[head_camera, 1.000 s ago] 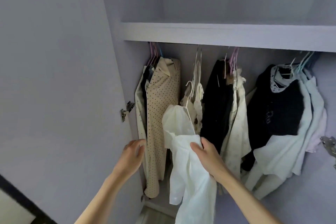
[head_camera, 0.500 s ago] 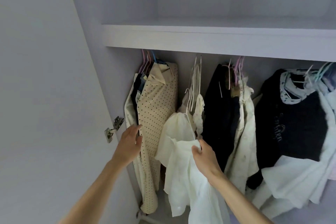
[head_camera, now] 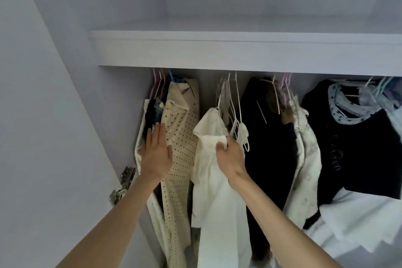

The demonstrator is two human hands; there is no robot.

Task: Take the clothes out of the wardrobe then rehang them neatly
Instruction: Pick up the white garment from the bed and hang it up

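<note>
A white shirt on a white hanger hangs in front of the wardrobe rail, between a cream polka-dot garment and a black garment. My right hand grips a bunch of the white shirt's fabric near its shoulder. My left hand lies flat with straight fingers against the polka-dot garment and the clothes at the far left. Several empty white hangers hang just behind the shirt.
A white shelf runs above the rail. The open door with its metal hinge stands at the left. To the right hang a cream floral garment, a dark top with lettering and white clothes.
Both hands have risen with the view. My right hand lifted the white shirt higher towards the rail; my left hand moved up onto the polka-dot garment and flattened.
</note>
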